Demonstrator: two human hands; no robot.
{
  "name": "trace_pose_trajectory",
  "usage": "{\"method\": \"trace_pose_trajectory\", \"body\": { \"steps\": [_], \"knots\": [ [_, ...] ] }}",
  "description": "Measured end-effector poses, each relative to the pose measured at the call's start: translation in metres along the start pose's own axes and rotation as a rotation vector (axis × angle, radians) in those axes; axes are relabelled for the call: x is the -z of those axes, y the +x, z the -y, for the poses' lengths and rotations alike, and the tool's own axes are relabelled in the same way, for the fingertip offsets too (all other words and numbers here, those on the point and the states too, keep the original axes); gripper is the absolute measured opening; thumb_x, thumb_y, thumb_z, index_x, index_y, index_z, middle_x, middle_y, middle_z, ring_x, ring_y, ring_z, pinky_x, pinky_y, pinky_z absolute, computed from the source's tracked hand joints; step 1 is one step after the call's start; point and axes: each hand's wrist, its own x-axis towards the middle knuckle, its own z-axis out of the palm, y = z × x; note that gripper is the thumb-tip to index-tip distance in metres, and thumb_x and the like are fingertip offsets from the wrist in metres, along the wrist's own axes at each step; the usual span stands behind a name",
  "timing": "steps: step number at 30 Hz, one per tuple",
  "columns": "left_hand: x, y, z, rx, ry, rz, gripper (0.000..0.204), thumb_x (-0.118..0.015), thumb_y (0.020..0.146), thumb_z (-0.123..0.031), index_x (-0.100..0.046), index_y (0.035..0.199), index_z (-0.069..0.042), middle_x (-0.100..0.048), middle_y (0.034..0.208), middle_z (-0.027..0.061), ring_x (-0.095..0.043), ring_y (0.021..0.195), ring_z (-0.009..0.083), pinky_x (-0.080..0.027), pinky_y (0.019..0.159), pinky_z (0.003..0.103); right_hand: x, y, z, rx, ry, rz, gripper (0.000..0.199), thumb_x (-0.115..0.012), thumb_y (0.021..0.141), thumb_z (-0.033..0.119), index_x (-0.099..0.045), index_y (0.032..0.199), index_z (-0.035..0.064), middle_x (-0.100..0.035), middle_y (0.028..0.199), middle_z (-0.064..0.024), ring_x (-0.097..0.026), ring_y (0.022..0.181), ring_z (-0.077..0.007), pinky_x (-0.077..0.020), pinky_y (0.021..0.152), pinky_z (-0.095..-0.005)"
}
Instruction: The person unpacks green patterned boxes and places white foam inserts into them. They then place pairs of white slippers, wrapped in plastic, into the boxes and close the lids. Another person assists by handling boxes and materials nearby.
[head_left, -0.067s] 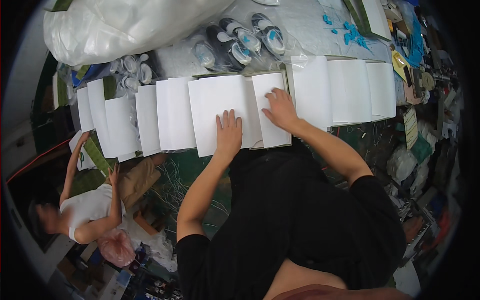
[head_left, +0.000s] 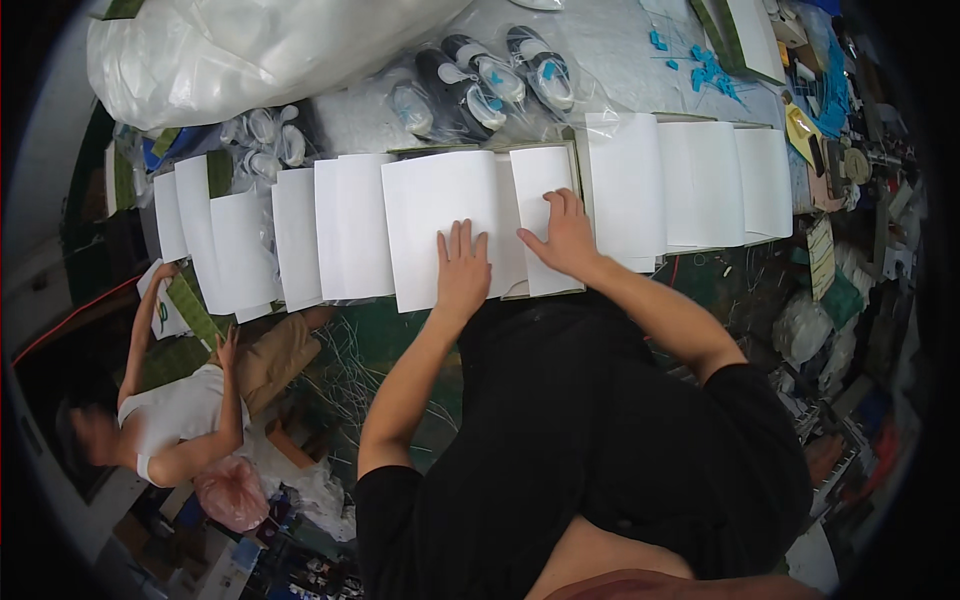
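In front of me is a row of overlapping white paper sheets across the table's near edge. My left hand (head_left: 464, 270) lies open, fingers stretched out, on the right part of a wide white sheet (head_left: 425, 200). To its right, my right hand (head_left: 570, 238) rests with fingers apart on a narrower white sheet (head_left: 535, 180). That sheet lies in a shallow box (head_left: 582, 185) whose thin rim shows along its right side. Neither hand grips anything. What is under the sheets is hidden.
Beyond the row lie bagged black-and-white sneakers (head_left: 540, 75) and a large white plastic bag (head_left: 250, 60). Small blue pieces (head_left: 710, 70) are scattered at the back right. At the left, another person (head_left: 190, 420) holds a green box piece (head_left: 195, 310). Tools and clutter fill the far right.
My right hand has shifted slightly down toward me on its sheet. The left hand moved a touch to the right, staying on the wide sheet.
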Motion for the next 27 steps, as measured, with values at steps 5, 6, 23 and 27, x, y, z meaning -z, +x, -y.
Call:
{"method": "trace_pose_trajectory", "body": {
  "steps": [5, 6, 23, 27],
  "knots": [
    [-0.015, 0.017, -0.016, -0.031, -0.056, -0.12, 0.066, -0.069, 0.085, -0.018, -0.046, 0.144, -0.002, -0.029, 0.158, 0.0227, -0.021, 0.149, 0.0409, -0.015, 0.12, 0.062, -0.039, 0.009, 0.017, -0.167, -0.261, -0.162, 0.072, -0.063, 0.087, 0.015, -0.028, 0.147, -0.0048, -0.045, 0.138, -0.0344, -0.052, 0.119, -0.0469, -0.0473, 0.092, -0.0576],
    [-0.016, 0.019, -0.015, -0.04, 0.001, -0.09, 0.066, -0.068, 0.085, -0.019, -0.046, 0.144, -0.003, -0.029, 0.158, 0.0221, -0.021, 0.149, 0.0405, -0.015, 0.12, 0.062, -0.035, 0.009, 0.01, -0.269, -0.148, -0.046, 0.07, -0.06, 0.087, 0.012, -0.029, 0.147, -0.0038, -0.052, 0.128, -0.0335, -0.056, 0.11, -0.0464, -0.049, 0.088, -0.0568],
    [0.141, 0.157, 0.385, 0.347, -0.095, -0.852, 0.049, -0.072, 0.079, -0.018, -0.061, 0.123, 0.001, -0.059, 0.124, 0.0278, -0.051, 0.121, 0.0472, -0.041, 0.103, 0.05, 0.111, 0.145, -0.116, 0.004, -0.327, -0.472, 0.056, -0.068, 0.091, 0.021, -0.046, 0.139, 0.0011, -0.054, 0.13, -0.0255, -0.051, 0.119, -0.045, -0.0445, 0.1, -0.05],
    [0.15, 0.191, 0.49, 0.745, -0.198, -0.622, 0.067, -0.068, 0.081, -0.044, -0.055, 0.139, -0.013, -0.056, 0.135, 0.0273, -0.048, 0.131, 0.0454, -0.04, 0.108, 0.05, 0.061, 0.236, -0.142, -0.193, 0.022, -0.1, 0.067, -0.071, 0.088, 0.03, -0.045, 0.14, -0.0033, -0.058, 0.128, -0.0313, -0.056, 0.118, -0.0472, -0.0445, 0.103, -0.0498]
  ]
}}
